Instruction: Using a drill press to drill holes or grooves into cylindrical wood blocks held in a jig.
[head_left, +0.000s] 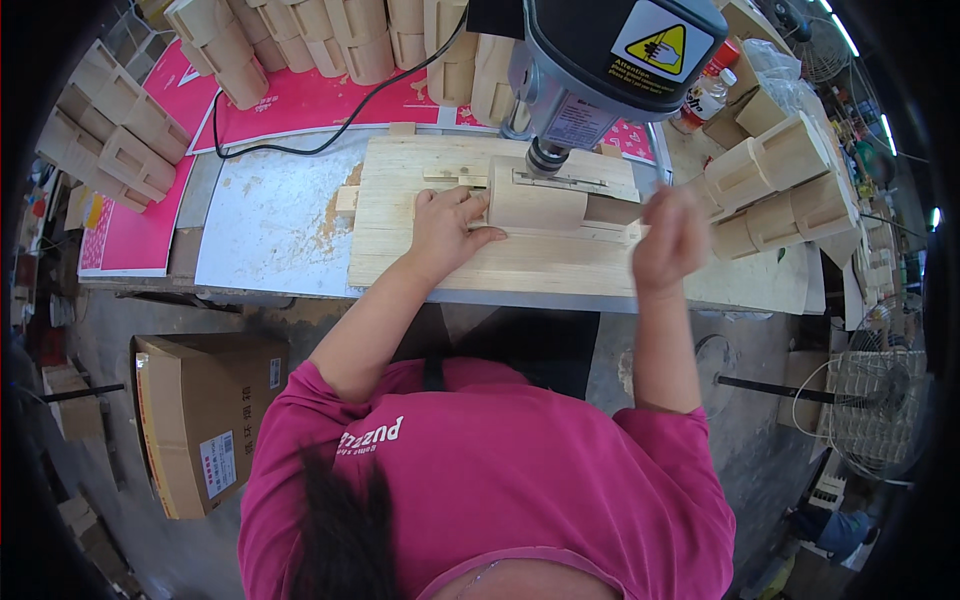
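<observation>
A pale wooden block with a rounded face [535, 208] lies in a wooden jig on a flat board [400, 260]. Above its back edge is the chuck [546, 158] of a grey drill press [600, 80]; I cannot make out whether the bit touches the wood. My left hand [447, 232] rests on the jig with fingers stretched and thumb out, against the block's left end. To the right of the block, my right hand [672, 238] is closed and slightly blurred, around the lower end of the press's metal lever [660, 150].
Grooved wooden pieces [350, 40] stand along the back, with more stacked at the left [120, 145] and right [770, 185]. A black cable [335, 135] crosses the tabletop. A bottle [703, 100] stands behind the right stack. On the floor sits a cardboard box [205, 420].
</observation>
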